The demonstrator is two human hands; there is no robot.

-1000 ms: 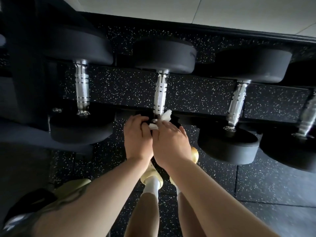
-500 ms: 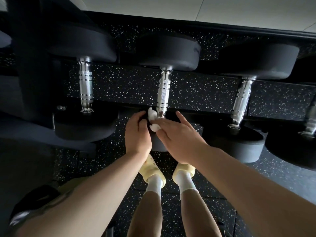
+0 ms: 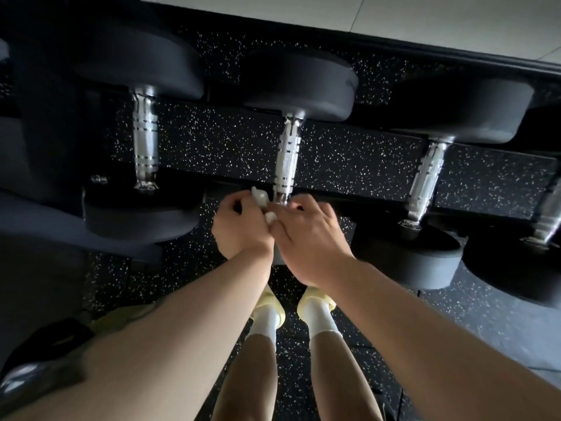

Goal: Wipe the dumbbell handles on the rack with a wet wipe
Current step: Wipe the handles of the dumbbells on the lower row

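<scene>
Where the right hand (image 3: 306,238) was spread flat half a second ago, its fingers are now curled back onto the wipe (image 3: 263,203), which is pinched between it and the left hand (image 3: 239,229) just beside the near end of the middle handle (image 3: 287,161). The wipe is bunched, not wrapped on the handle, so wiping looks paused for re-folding. Left and right of the grip, two more handles (image 3: 145,147) (image 3: 426,174) are racked. Under both hands the near weight head is hidden.

4 dumbbells (image 3: 287,165), 1 wet wipe (image 3: 260,196), 2 hands (image 3: 243,229).
</scene>
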